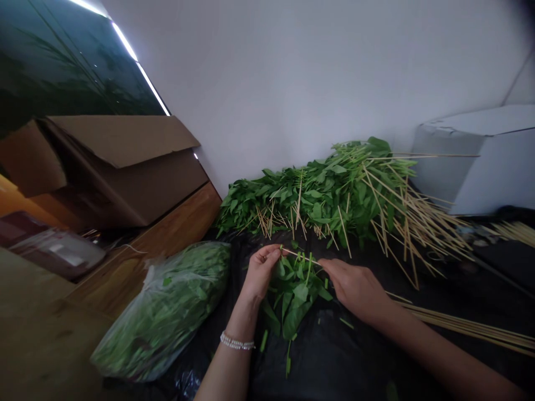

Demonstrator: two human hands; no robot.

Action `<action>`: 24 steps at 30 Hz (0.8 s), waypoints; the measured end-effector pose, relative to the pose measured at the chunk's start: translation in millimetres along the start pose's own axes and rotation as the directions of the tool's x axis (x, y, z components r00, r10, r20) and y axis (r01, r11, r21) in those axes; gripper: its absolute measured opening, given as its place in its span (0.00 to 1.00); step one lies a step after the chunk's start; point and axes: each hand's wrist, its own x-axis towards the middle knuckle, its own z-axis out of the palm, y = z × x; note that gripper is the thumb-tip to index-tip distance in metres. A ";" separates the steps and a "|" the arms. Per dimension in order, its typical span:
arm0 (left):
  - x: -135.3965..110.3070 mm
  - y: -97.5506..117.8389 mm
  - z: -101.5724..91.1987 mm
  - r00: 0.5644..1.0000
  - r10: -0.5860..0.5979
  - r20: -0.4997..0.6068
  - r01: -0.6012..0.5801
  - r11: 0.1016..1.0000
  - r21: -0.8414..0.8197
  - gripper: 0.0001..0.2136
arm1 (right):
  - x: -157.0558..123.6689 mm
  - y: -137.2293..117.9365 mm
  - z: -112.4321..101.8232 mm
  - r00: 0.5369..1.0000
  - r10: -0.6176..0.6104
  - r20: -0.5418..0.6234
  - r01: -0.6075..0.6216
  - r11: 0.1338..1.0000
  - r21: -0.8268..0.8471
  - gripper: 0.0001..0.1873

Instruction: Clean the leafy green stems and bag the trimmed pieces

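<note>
Between my two hands a thin bamboo skewer runs nearly level. Several green stems are threaded on it, and their leafy greens hang down over the black plastic sheet. My right hand is closed around the skewer's right end. At the other end my left hand, below which a beaded bracelet circles the wrist, pinches a green stem by the skewer's tip; the fingers partly hide it. Loose cut stem pieces lie on the sheet beneath.
Against the white wall lies a long pile of skewered greens, with skewer ends jutting out right. A clear bag of greens sits at left, near a cardboard box. Bare skewers lie at right, below a white box.
</note>
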 end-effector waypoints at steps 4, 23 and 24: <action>0.6 0.0 -0.4 1.000 0.001 -0.014 -0.001 1.000 0.012 0.14 | -0.5 0.6 0.9 1.000 0.002 0.008 -0.002 1.000 -0.002 0.21; -0.4 -1.8 3.3 0.995 -0.094 0.028 0.095 0.995 -0.019 0.15 | -0.3 -1.5 0.7 0.994 0.028 0.105 -0.029 1.000 0.009 0.21; -0.6 -2.0 4.1 0.994 -0.101 0.028 0.102 0.994 -0.029 0.15 | -0.2 -1.8 0.7 0.994 0.027 0.101 -0.029 0.999 0.015 0.21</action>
